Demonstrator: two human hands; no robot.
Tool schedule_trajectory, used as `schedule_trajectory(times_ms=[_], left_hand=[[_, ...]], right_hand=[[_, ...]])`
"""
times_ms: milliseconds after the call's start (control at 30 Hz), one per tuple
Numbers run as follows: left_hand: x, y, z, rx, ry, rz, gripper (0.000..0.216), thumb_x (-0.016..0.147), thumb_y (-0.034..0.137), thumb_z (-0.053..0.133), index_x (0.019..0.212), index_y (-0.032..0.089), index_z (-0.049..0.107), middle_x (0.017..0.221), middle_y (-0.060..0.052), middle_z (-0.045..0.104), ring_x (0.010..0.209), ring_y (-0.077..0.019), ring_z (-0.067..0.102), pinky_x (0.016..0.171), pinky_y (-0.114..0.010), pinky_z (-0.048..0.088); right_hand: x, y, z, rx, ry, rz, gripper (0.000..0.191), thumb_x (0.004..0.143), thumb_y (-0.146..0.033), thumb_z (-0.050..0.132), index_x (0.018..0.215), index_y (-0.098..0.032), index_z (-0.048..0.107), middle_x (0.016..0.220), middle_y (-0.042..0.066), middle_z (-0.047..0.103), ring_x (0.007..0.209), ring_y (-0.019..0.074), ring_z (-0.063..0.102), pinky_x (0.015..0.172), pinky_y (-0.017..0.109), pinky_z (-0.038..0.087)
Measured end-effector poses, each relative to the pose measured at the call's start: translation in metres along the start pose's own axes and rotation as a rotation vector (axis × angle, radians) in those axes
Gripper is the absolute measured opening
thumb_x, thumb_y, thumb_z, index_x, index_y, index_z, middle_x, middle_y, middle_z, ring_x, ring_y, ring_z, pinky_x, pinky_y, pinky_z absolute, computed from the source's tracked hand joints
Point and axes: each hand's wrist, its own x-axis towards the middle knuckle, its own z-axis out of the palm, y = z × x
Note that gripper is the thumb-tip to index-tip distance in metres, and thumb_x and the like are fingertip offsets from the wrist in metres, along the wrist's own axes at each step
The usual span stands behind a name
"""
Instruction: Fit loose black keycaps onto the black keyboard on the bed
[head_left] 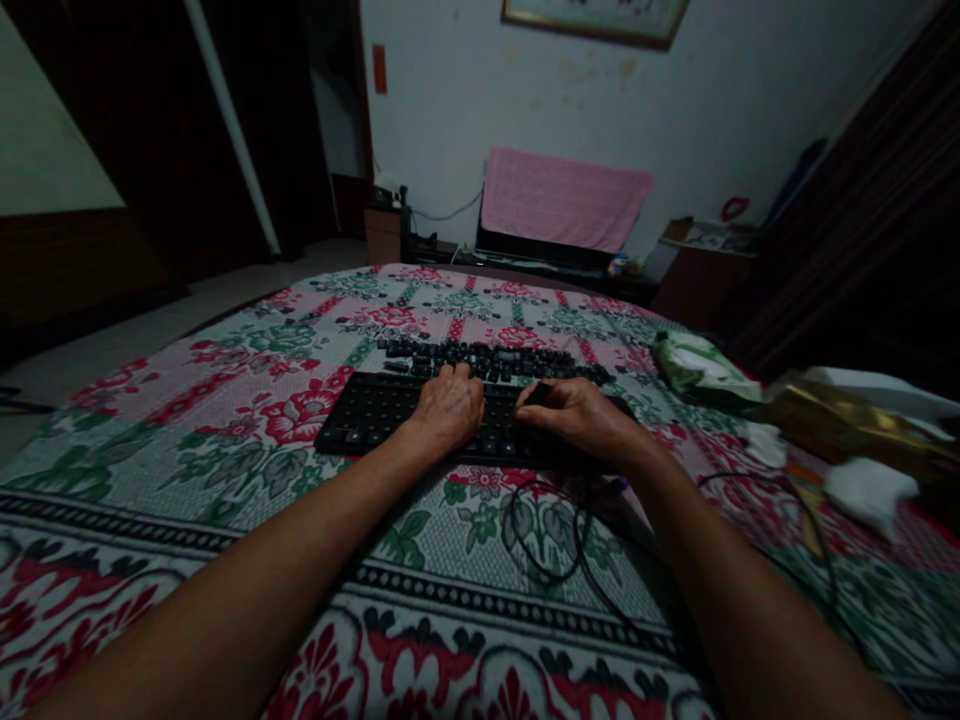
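Note:
A black keyboard [379, 405] lies flat on the patterned bedspread, many of its keycaps off and the key posts exposed. My left hand [448, 408] presses down on its middle, with the fingers bent over toward the far edge. Over the right part of the keyboard, my right hand [574, 410] pinches a small dark block-like piece [538, 394] between thumb and fingers; its exact kind is too dark to tell. Just beyond the keyboard, loose black keycaps [510, 358] are spread in a long band. Some keys remain along the near row.
A black cable [544, 578] loops on the bedspread [225, 460] near my right forearm. To the right are a green-and-white tissue pack [705, 368], a gold box [840, 415] and crumpled white tissue [874, 492]. A pink towel [566, 200] hangs beyond the bed.

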Motion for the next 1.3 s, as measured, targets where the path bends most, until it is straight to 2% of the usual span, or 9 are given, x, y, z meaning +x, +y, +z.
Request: schedule_trajectory(times_ms=[333,700,967,1133,1300], left_hand=[[0.001,0.001,0.001,0.009,-0.015,-0.015,0.033,0.089,0.033,0.034,0.099,0.014,0.059,0.105,-0.013,0.05,0.101,-0.0252,0.046,0.08,-0.034,0.044],[-0.001,0.001,-0.001,0.054,0.009,0.01,0.036,0.09,0.033,0.032,0.097,0.013,0.06,0.1,-0.013,0.052,0.097,-0.0253,0.049,0.076,-0.035,0.046],[0.0,-0.002,-0.006,0.039,0.003,0.002,0.035,0.088,0.033,0.034,0.098,0.015,0.062,0.099,-0.012,0.054,0.095,-0.0251,0.052,0.074,-0.034,0.046],[0.001,-0.009,-0.011,-0.014,-0.062,0.024,0.034,0.084,0.036,0.041,0.106,0.018,0.06,0.102,-0.01,0.056,0.097,-0.0242,0.052,0.081,-0.035,0.044],[0.0,-0.008,-0.007,-0.018,-0.045,0.019,0.034,0.084,0.038,0.041,0.104,0.018,0.061,0.105,-0.01,0.057,0.101,-0.0254,0.049,0.082,-0.035,0.044]], right_hand=[[-0.001,0.0,0.003,-0.016,-0.086,-0.012,0.021,0.072,-0.035,0.06,0.077,-0.014,0.064,0.068,-0.001,0.057,0.058,0.0089,0.049,0.056,0.02,0.039],[0.0,-0.004,0.009,-0.267,-0.089,-0.105,0.016,0.078,-0.026,0.052,0.079,-0.014,0.064,0.066,-0.002,0.056,0.059,0.0094,0.048,0.056,0.02,0.035],[-0.002,-0.019,0.017,-0.344,-0.015,-0.015,0.01,0.073,-0.019,0.053,0.073,-0.014,0.061,0.058,-0.003,0.055,0.054,0.0087,0.047,0.051,0.019,0.031],[-0.001,-0.016,0.019,-0.308,-0.013,0.001,0.012,0.073,-0.017,0.051,0.073,-0.014,0.062,0.059,-0.003,0.055,0.053,0.0086,0.048,0.051,0.019,0.032],[0.0,-0.015,0.025,-0.333,0.052,0.009,0.015,0.073,-0.017,0.049,0.075,-0.013,0.063,0.063,-0.001,0.059,0.056,0.0092,0.05,0.052,0.019,0.032]])
